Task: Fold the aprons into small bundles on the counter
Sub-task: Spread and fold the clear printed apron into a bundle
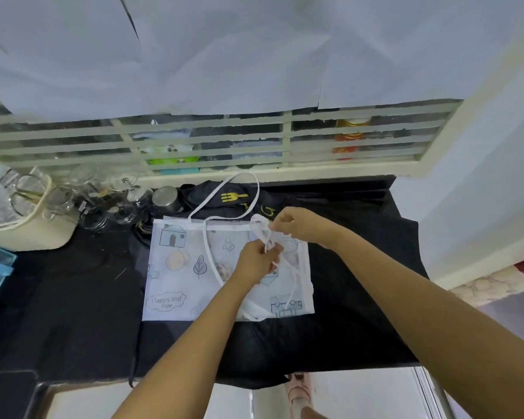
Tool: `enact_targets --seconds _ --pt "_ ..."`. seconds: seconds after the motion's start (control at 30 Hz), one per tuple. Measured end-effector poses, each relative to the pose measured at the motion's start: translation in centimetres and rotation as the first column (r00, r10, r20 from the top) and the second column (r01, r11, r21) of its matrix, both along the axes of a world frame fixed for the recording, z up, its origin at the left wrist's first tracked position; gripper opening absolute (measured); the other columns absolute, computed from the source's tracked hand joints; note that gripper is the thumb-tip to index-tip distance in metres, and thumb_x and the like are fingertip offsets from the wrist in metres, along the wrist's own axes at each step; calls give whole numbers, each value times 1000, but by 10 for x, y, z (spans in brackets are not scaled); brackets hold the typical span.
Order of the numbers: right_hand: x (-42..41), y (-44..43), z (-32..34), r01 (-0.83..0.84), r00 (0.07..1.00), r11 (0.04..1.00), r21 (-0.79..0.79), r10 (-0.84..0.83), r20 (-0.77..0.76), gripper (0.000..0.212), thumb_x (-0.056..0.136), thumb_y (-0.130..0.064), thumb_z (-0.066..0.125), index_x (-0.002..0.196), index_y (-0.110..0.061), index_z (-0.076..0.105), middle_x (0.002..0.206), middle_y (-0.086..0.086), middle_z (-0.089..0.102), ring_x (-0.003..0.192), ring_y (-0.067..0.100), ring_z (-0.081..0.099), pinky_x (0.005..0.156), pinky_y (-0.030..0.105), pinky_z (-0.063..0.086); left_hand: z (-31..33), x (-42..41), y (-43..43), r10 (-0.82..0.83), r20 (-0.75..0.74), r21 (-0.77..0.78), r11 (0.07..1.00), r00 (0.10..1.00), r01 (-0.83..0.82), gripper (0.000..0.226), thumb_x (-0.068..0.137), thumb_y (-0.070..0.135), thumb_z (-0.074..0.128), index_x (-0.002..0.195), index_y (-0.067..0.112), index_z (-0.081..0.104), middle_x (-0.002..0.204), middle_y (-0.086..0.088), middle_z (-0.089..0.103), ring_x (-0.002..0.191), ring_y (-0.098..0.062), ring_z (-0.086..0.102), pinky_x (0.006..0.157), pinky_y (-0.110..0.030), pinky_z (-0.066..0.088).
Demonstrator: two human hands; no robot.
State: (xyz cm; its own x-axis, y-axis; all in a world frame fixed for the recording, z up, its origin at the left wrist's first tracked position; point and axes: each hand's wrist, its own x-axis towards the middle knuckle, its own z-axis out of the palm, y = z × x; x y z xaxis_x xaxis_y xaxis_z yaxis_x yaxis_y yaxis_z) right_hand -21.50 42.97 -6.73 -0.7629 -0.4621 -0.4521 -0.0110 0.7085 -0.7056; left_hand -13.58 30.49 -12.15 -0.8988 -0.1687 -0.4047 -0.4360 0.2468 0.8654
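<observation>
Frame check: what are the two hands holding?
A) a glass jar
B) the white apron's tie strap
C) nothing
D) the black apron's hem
B: the left hand and right hand both pinch the white tie strap over the folded white apron.

Bare forearms [194,334], L grip [254,261] & R grip [297,225]; pinkish shoe [298,387] on foot.

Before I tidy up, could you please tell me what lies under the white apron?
A black apron lies under the white apron, spread wider; its covered middle is unseen.
</observation>
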Motion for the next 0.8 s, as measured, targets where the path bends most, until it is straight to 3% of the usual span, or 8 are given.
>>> enact_targets --seconds 0.13,0.27,0.37,0.43,0.53,0.63,0.73,0.8 --pt "14 15 -51 97 995 995 38 -98 30 57 76 -43 77 117 -15 49 113 1 53 97 15 54 79 26 46 -28 0 -11 -116 -6 -234 966 993 112 26 95 26 57 77 8 58 60 3 58 48 -3 53 49 -17 39" --pt "34 36 -86 -25 982 993 113 45 -182 59 71 -34 81 119 -20 49 118 -3 42 104 12 45 85 23 39 -53 4 -11 -173 -18 -388 909 985 153 21 95 22 58 94 2 63 86 -6 60 74 -17 58 57 -15 33" --pt "45 51 -97 -204 881 963 175 258 -396 41 84 -28 69 120 -20 52 130 -4 42 114 11 41 97 26 41 -63 5 -10 -171 -56 -506 854 984 120 20 90 18 63 100 1 61 102 -4 47 87 -19 56 70 -21 43" --pt "47 58 -104 -289 827 933 213 356 -435 39 92 -20 58 130 -17 50 141 -2 40 125 13 41 103 28 41 -63 3 -11 -200 -111 -545 831 974 108 20 87 16 65 103 4 62 104 -3 45 83 -18 55 70 -25 46" --pt "44 69 -119 -446 730 846 293 533 -427 57 91 -3 53 144 -18 38 152 -2 32 140 16 31 114 30 31 -53 -4 -14 -270 -149 -609 783 951 127 28 83 4 65 110 6 60 107 -6 47 77 -19 53 61 -21 36" --pt "35 82 -128 -570 592 728 379 685 -425 72 85 1 56 149 -17 28 155 1 28 145 18 21 117 31 12 -48 -10 -19 -389 -91 -684 694 917 227 34 72 -3 69 104 6 63 103 -9 56 75 -29 61 55 -28 37" --pt "28 82 -130 -588 466 693 417 712 -525 75 78 -10 71 145 -15 35 147 4 43 138 22 37 113 36 26 -51 -17 -23 -420 -70 -674 689 905 267 39 63 -6 72 100 4 63 99 -11 59 71 -35 62 52 -30 38" --pt "24 78 -131 -614 390 658 435 733 -558 76 76 -21 76 142 -16 37 143 2 48 134 20 44 110 34 32 -51 -22 -26 -382 -94 -663 713 919 228 36 70 -5 68 104 3 62 103 -12 58 75 -34 62 56 -27 34"
